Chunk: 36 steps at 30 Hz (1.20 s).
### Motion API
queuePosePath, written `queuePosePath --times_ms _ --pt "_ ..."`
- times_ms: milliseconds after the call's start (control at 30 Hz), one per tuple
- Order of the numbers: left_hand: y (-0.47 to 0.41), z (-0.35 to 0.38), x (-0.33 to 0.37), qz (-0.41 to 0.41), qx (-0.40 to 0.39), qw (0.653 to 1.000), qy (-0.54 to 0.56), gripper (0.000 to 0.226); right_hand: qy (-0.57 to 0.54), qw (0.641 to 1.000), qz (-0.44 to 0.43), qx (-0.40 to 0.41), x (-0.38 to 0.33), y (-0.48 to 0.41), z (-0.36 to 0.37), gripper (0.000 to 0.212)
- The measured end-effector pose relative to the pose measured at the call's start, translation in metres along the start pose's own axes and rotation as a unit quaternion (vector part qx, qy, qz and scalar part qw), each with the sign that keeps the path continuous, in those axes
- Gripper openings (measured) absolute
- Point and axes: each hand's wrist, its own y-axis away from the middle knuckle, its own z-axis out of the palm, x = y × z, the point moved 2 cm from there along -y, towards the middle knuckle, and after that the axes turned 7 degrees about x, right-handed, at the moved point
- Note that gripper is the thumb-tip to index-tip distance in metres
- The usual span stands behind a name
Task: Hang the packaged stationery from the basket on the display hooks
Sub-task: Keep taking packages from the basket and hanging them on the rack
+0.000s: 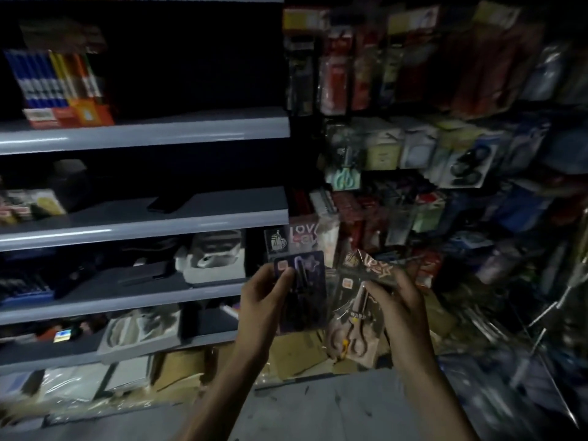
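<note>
Gripping purple pack [307,272], left fingers [281,280]; pink pack [351,326], right fingers [380,292].

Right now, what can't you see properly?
The basket: outside the head view's edges.
Dark scissors pack: print too dim, partly behind the left hand.
Pink scissors pack: partly behind the right hand.
Bare hooks, lower right: smeared by motion blur.
Hanging packs: labels blurred.

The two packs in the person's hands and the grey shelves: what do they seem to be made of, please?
Purple pack: printed card, apparently under clear film. Scissors pack: crinkled glossy plastic film, catching glints, over card. Grey shelves: probably painted metal, with smooth highlight streaks along the edges.
</note>
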Motion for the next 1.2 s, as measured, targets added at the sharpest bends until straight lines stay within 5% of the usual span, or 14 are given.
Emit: queuePosePath --times_ms 433,900,1067,1200 --pt "-0.097 0.112 -0.016 0.007 -0.046 0.998 0.038 0.021 0.086 0.976 -0.125 0.155 0.003 -0.13 -0.034 0.015" --pt "-0.226 0.176 -0.011 0.046 -0.077 0.995 0.036 0.024 0.081 0.961 -0.121 0.233 -0.006 -0.278 0.009 0.035" --pt "-0.241 0.195 -0.007 0.034 -0.102 0.994 0.02 0.022 0.159 0.962 -0.159 0.158 -0.018 -0.3 0.025 0.065" --pt "-0.241 0.203 -0.011 0.019 -0.075 0.997 0.03 0.02 0.128 0.981 -0.13 0.072 -0.011 -0.321 0.031 0.057"
